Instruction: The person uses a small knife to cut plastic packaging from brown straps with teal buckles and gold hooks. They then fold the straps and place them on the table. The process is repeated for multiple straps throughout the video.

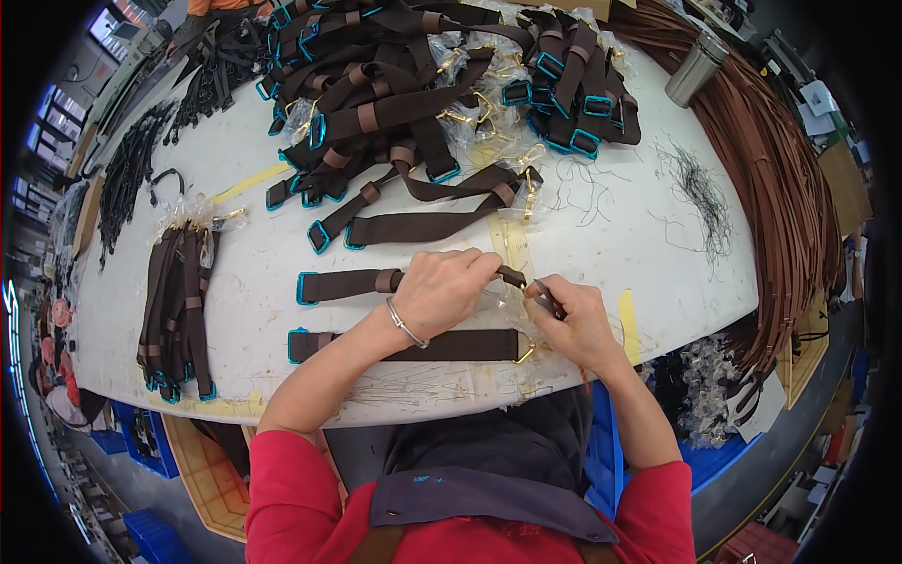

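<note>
My left hand [443, 296] is closed on the end of a dark brown webbing strap [349, 284], pinching it between thumb and fingers. That strap lies flat to the left, with a blue-wrapped buckle [307, 288] at its far end and a brown leather loop [386, 280] around it. In my right hand [575, 324] is a pair of small dark thread snips [547, 299], held close to the strap's end and its brass-coloured fitting. Just below, a second strap [451, 346] stretches across the table, partly under my left forearm, with a brass hook [525, 351] at its right end.
Buckled straps [395, 113] are heaped at the back of the white table [648, 244]. A bundle of straps [178, 310] lies at left. Cut threads [700, 202], a steel flask [696, 70] and long brown leather strips [780, 169] occupy the right. Blue and orange crates stand below.
</note>
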`<action>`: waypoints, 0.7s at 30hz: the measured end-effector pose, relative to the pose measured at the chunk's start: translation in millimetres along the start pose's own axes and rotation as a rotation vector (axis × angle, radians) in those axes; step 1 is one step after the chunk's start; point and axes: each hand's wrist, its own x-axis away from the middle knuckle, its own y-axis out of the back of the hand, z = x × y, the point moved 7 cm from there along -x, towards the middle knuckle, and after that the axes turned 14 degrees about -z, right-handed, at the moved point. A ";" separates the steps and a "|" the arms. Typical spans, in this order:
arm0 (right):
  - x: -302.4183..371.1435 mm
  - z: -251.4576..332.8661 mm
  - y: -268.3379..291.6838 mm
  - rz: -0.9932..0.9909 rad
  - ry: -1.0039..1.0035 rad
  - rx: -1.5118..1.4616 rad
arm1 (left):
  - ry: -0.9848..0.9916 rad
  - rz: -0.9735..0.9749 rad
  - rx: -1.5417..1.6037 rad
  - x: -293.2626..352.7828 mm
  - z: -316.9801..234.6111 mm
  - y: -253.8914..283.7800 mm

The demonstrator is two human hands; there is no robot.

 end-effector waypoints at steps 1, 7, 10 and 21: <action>2.3 -1.7 0.3 0.020 -0.038 -0.045 | -0.013 0.021 0.025 0.8 -3.7 1.7; 8.9 -3.1 7.0 0.189 -0.198 -0.265 | -0.253 -0.001 -0.062 6.5 -20.4 10.5; 9.8 -7.7 16.3 0.268 -0.290 -0.375 | -0.359 -0.043 -0.082 8.8 -26.7 18.7; -3.7 5.2 9.1 0.615 -0.247 -0.384 | -0.377 -0.011 0.138 7.3 -27.4 22.2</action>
